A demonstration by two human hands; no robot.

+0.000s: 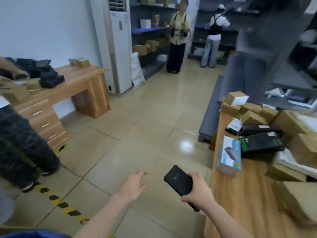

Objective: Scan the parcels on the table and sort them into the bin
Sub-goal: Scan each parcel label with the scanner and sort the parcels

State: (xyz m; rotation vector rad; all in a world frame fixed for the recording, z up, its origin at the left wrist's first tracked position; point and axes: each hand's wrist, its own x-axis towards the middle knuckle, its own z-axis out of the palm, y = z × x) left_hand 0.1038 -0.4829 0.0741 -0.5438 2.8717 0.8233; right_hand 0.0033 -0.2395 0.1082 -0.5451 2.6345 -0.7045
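Closest in, the person's right hand [197, 191] is wrapped round the lower end of a black slab-shaped handheld scanner [178, 182], whose upper end points away over the floor. The left hand [133, 183] hangs near it on the left, holding nothing, its fingers loosely spread above the glossy beige floor tiles [137, 117]. The two hands are apart, and neither touches a parcel.

To the right of the scanner hand runs a light wooden table [240, 194], and the parcels lie on it. Nearest is a white-and-blue printed carton [229, 155] along the table's left edge, near the right hand but clear of it. Just beyond it are two black plastic mailer bags [261, 143], then a heap of brown cardboard boxes [253, 110] reaching the table's far end, the topmost bearing a white label. More brown cartons crowd the right side, too blurred to tell apart.

A strip of yellow-and-black hazard tape [58, 201] crosses the floor at lower left, where a bystander's legs in dark patterned trousers [20, 145] stand. Behind them is a wooden desk with drawers [82, 79], carrying dark bundles and small cartons. Farther back stands a tall white floor air conditioner [118, 48]. At the far end are a person in a pale top [178, 36] and another in a dark vest [214, 31] — the second facing the dark shelving [151, 30].
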